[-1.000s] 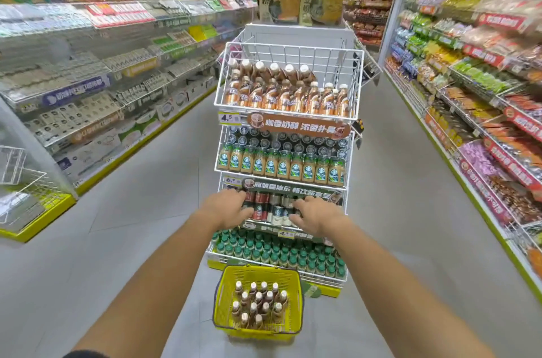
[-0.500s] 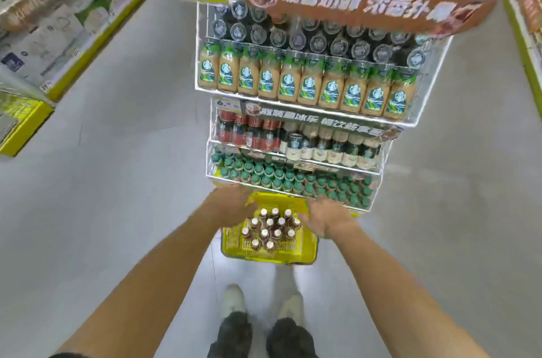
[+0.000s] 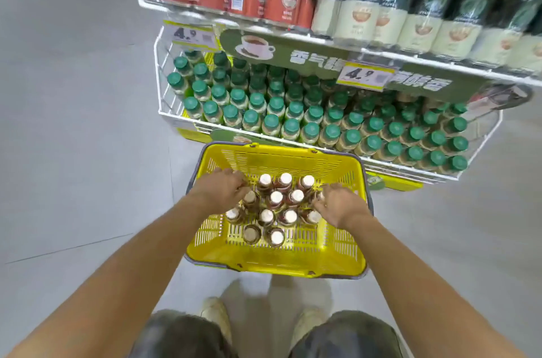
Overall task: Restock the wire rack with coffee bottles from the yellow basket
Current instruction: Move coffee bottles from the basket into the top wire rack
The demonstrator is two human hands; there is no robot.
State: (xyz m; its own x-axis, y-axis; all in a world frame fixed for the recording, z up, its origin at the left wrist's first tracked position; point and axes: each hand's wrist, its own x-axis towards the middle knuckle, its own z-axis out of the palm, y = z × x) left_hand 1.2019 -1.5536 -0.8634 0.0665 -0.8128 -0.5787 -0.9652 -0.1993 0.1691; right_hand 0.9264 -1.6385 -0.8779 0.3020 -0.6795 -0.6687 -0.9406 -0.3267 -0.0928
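Both hands are down in the yellow basket [image 3: 293, 265] now, left hand [image 3: 220, 193] and right hand [image 3: 337, 205] loosely spread and empty either side of the upright coffee bottles [image 3: 275, 205] between them, likely bracketing the cluster to grab one each for the wire rack [image 3: 164, 111] just beyond the knuckles.

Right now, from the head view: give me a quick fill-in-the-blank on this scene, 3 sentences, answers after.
1. The white-capped coffee bottles stand in a ____ basket on the floor.
2. The bottles on the wire rack's lowest tier have ____ caps.
3. The left hand and right hand reach in on ____ sides of the bottle cluster.

Missing words: yellow; green; opposite
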